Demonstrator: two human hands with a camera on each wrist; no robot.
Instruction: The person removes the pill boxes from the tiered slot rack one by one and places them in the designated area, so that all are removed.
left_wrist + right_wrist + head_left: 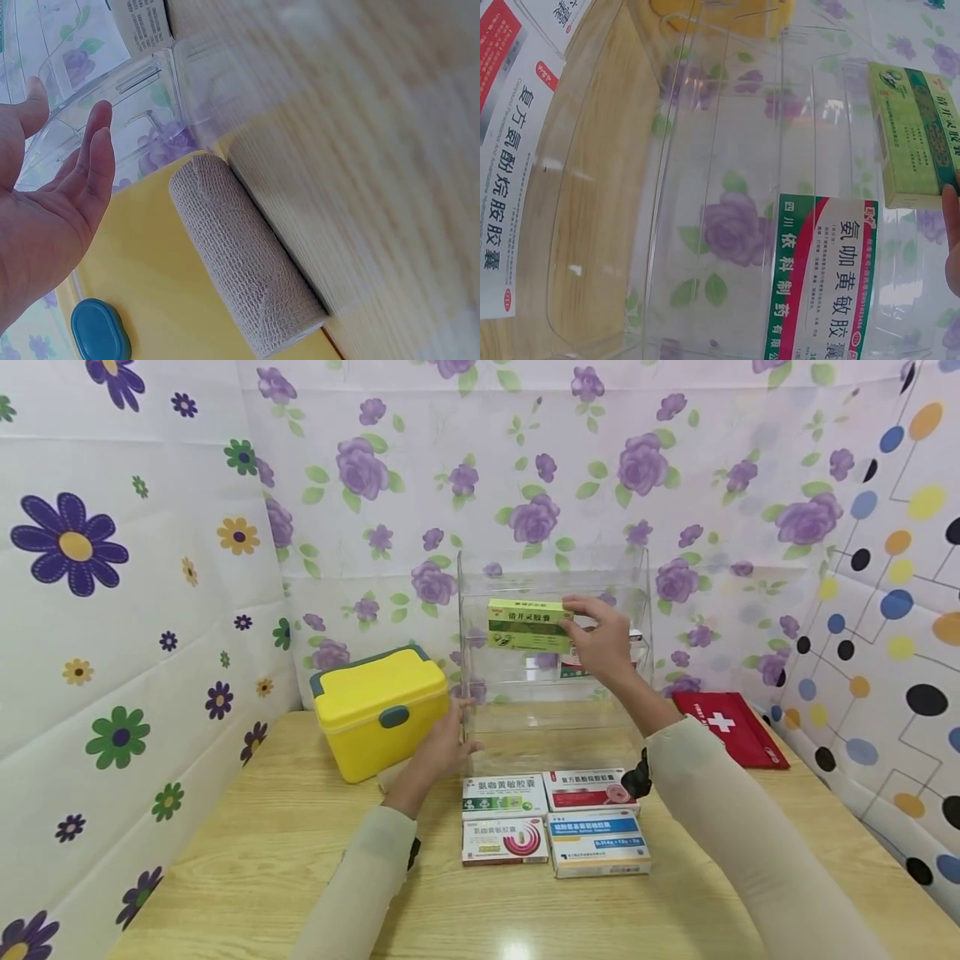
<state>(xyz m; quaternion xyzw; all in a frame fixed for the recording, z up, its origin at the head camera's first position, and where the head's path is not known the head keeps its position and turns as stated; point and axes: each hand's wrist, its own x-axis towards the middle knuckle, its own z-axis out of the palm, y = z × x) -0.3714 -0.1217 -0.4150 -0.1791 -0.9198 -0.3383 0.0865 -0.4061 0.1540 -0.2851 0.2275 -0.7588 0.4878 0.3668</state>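
Note:
My right hand point(602, 639) pinches a yellow-green medicine box point(528, 628) by its right end, in front of the upper part of a clear acrylic rack point(462, 652). In the right wrist view, fingertips show at the edge of the green box point(915, 135). On a shelf below it stands a white, green and red medicine box point(821, 277), partly behind my right hand in the head view. Beside the rack's left side is my left hand point(442, 745). The left wrist view shows this hand point(56, 172) with loosely bent, spread fingers; whether it touches the rack is unclear.
Several medicine boxes, including a blue and white one point(600, 843), lie before the rack. A yellow case point(382, 710) stands left, with a rolled beige bandage point(240, 255) against it. A red first-aid pouch point(731, 731) lies at right. Patterned cloth walls enclose the table.

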